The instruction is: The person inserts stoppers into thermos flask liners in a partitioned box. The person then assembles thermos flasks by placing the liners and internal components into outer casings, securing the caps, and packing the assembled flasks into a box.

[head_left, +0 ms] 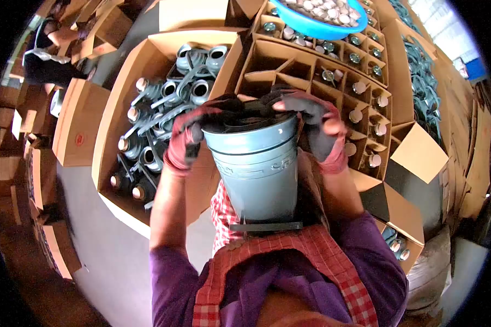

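A tapered blue-grey bucket (255, 171) with raised lettering around its side is in front of my apron. Several dark curved edges show inside its mouth, so it may be a nested stack; I cannot tell. My left hand (199, 128), in a red and black glove, curls over the rim on the left side. On the opposite side, my right hand (313, 117) in a matching glove grips the rim, its fingertips bent inward. Below the bucket's narrow end lies a flat dark bar (265, 226).
At left, an open carton (105, 147) holds blue-grey metal vessels (202, 90) with handles. A divided carton (387, 136) with capped glass pieces stands at right. Behind it, a blue basin (311, 27) holds many round caps. Another person (49, 60) works among boxes at far left.
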Demonstrator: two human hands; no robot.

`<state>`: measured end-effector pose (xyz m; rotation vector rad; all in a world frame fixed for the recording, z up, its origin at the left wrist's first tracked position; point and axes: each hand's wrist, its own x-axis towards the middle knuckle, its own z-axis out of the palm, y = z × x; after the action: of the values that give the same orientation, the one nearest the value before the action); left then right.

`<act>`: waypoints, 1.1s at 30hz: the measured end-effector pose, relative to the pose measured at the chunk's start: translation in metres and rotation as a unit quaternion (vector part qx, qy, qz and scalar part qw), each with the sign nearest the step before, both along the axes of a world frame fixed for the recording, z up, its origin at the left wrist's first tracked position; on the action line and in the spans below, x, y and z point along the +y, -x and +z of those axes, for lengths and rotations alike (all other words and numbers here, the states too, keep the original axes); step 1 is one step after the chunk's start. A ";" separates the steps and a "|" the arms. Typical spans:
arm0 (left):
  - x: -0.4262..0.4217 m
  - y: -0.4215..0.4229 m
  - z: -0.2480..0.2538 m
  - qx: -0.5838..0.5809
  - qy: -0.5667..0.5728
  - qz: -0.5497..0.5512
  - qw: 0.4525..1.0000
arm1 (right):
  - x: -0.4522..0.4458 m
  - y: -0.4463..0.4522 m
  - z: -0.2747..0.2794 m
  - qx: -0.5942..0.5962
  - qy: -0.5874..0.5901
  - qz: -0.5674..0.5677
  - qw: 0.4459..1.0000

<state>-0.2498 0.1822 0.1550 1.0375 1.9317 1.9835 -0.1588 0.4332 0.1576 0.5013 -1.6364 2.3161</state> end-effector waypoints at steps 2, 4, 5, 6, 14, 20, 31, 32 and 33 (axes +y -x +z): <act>-0.002 0.003 0.024 0.038 0.093 -0.025 0.995 | 0.008 0.009 -0.010 0.007 0.022 0.069 0.997; 0.023 -0.012 0.071 0.233 0.130 0.015 0.964 | -0.012 0.028 -0.013 -0.103 0.196 0.070 0.973; 0.040 -0.035 0.088 0.325 0.134 0.059 0.934 | -0.019 0.045 -0.029 -0.127 0.286 0.104 0.944; 0.055 -0.052 0.091 0.389 0.168 0.072 0.903 | -0.025 0.046 -0.042 -0.119 0.330 0.165 0.922; 0.020 -0.010 0.063 0.123 0.004 -0.069 0.990 | -0.008 0.016 0.000 -0.088 0.194 0.131 0.968; 0.020 -0.006 0.028 0.291 0.012 -0.012 0.957 | 0.004 0.013 0.005 -0.036 -0.032 0.064 0.997; 0.033 -0.001 0.030 0.266 -0.119 -0.070 0.954 | 0.012 0.023 -0.031 -0.152 0.009 0.098 0.983; 0.031 0.000 0.030 0.232 -0.128 -0.088 0.960 | 0.014 0.023 -0.021 -0.133 -0.066 0.090 0.985; 0.034 -0.003 0.028 0.143 -0.188 -0.089 0.968 | 0.012 0.028 0.002 -0.026 -0.160 0.082 0.983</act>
<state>-0.2469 0.2158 0.1831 1.6093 1.5382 2.2458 -0.1869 0.4453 0.1595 0.6703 -2.0815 2.1985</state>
